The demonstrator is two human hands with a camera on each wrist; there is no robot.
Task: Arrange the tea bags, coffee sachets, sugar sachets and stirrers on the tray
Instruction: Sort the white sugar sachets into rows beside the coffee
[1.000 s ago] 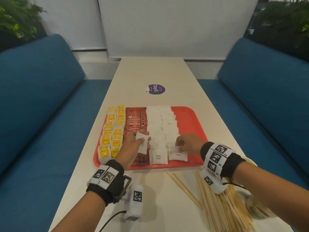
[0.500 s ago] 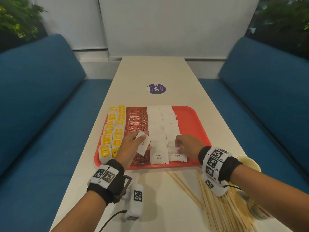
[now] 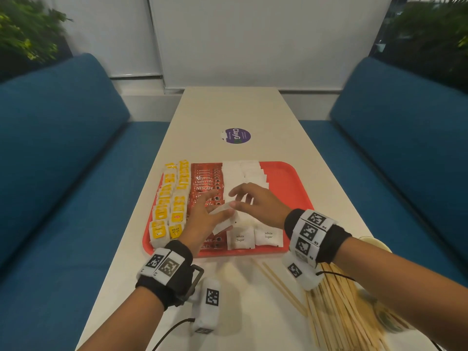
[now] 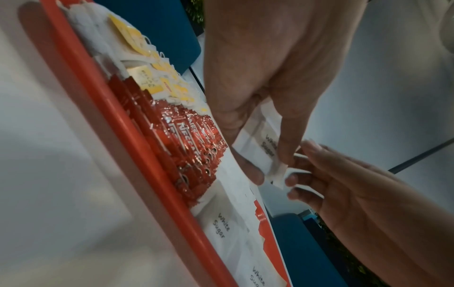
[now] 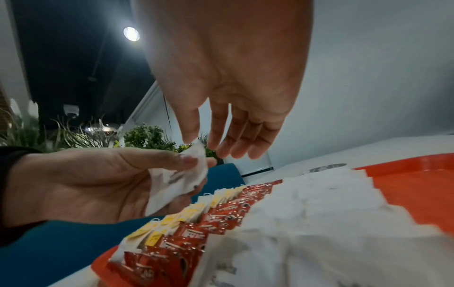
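Right hand (image 3: 255,203) risen, pinching sugar sachets (image 3: 222,219) gripped by left hand (image 3: 202,219); stirrers (image 3: 336,307) beside tray (image 3: 291,183).

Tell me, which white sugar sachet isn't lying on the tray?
The sugar sachet pinched in the left hand; the right hand's fingertips meet its corner. The other sachets lie on the tray.
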